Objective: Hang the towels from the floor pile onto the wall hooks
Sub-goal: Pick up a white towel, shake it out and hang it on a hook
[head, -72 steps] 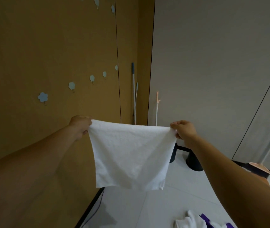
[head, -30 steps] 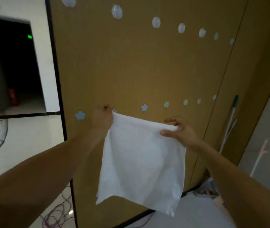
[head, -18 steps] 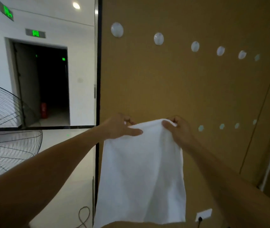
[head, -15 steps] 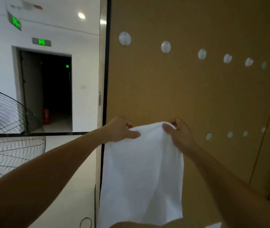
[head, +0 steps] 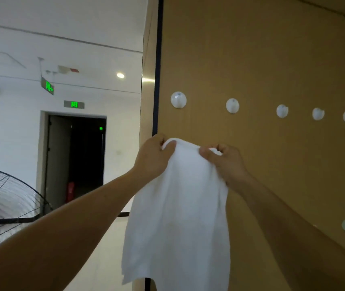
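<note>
With left hand (head: 152, 158) and right hand (head: 226, 162) close together, pinches the bunched top edge of the white towel (head: 178, 217), one hand at each side of the gather; holds it raised before the brown wall panel (head: 272, 59), below the leftmost round white hook (head: 178, 99) and not touching it; lets the rest hang loose; narrows the edge, probably so that a small fold slips over that hook; calls for a lift next.
</note>
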